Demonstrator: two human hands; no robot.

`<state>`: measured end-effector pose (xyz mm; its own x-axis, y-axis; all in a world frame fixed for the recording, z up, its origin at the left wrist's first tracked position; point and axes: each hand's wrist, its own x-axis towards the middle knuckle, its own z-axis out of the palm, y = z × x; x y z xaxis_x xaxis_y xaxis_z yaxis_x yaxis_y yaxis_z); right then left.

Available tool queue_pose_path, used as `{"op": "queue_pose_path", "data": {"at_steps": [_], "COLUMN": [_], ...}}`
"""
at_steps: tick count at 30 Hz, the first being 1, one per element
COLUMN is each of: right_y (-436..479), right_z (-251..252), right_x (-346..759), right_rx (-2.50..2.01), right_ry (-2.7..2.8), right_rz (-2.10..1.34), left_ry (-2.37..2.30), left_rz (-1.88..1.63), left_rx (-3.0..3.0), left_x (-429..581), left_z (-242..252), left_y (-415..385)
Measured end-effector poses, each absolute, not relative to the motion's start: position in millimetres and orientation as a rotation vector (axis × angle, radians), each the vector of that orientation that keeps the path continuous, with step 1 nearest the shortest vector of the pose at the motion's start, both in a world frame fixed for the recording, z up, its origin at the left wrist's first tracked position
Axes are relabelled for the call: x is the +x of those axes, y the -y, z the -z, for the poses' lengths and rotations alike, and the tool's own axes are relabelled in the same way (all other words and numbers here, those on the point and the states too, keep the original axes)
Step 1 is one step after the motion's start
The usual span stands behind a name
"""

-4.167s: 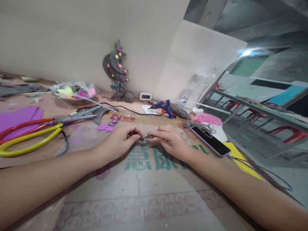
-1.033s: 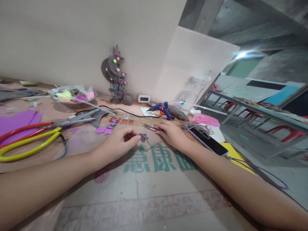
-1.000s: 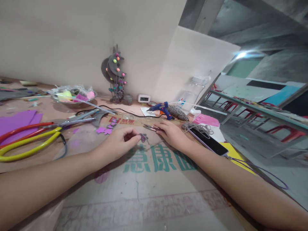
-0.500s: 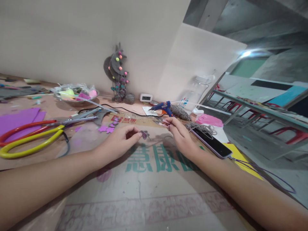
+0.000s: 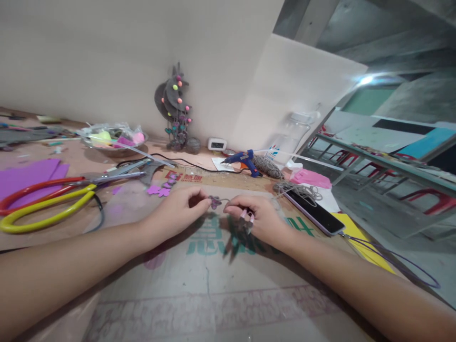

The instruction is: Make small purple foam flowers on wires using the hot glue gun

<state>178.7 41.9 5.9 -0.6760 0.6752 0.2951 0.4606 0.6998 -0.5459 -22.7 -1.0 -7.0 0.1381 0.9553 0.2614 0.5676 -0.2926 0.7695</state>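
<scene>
My left hand (image 5: 181, 206) is closed, pinching a small purple-and-grey flower-like piece (image 5: 214, 202) between thumb and forefinger above the cardboard. A short grey yarn strand (image 5: 225, 200) runs from that piece toward my right hand (image 5: 260, 216). There the thumb and forefinger are pressed together at the yarn's end. Tucked in the same hand is a small two-armed tool (image 5: 246, 219) with pinkish arms and a dark, blurred lower part; its exact kind is unclear. Purple flower cutouts (image 5: 159, 191) lie beyond my left hand.
Large scissors (image 5: 71, 192) with red and yellow handles lie left. A blue glue gun (image 5: 244, 160) stands behind my hands. On the right are a phone (image 5: 315, 211), loose grey yarn (image 5: 302, 191) and a clear jug (image 5: 294, 135). A filled bowl (image 5: 114, 151) sits back left.
My right hand has come down and left from near the glue gun to the yarn end, bringing the small tool along. My left hand has stayed nearly still with the flower-like piece.
</scene>
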Motion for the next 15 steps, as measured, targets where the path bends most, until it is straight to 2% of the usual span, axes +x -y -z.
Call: {"op": "queue_pose_path", "data": {"at_steps": [5,15], "right_y": [-39,-54], "right_z": [-15,-5], "right_x": [179,185], "right_rx": [-0.974,-0.989], "right_ry": [2.249,2.194], "right_rz": [-0.588,-0.523], "left_ry": [-1.391,-1.351], "left_rz": [-0.924,-0.953], "left_rx": [1.936,1.862], "left_x": [-23,-23], "left_z": [9,10], "left_y": [1,-2]}}
